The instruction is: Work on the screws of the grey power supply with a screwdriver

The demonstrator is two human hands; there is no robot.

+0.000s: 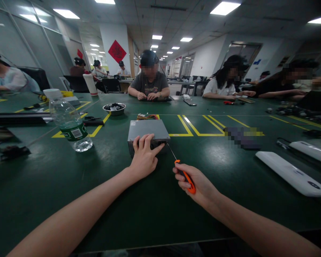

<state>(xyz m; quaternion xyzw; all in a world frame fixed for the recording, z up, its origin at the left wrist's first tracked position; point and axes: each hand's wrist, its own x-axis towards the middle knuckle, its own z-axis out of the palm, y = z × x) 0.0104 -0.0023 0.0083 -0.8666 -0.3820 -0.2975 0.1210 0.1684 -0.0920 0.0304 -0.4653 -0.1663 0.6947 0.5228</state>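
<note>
A grey metal computer power supply (149, 129) sits on the green table in front of me, with a bundle of coloured wires (147, 116) at its far side. My left hand (146, 157) holds the box at its near edge, fingers over the top and one finger reaching toward the near right corner. In my right hand (195, 180) is an orange and black screwdriver (187, 176), fingers wrapped round its handle. The thin shaft slants up and left, its tip at the box's near right corner. Whether the tip sits in a screw is too small to tell.
A clear water bottle (73, 123) stands to the left, near a metal bowl (114, 108) of small dark parts. White elongated devices (291, 173) lie at the right. Yellow tape lines (187, 125) mark the green table (139, 221). A person (149, 78) sits opposite.
</note>
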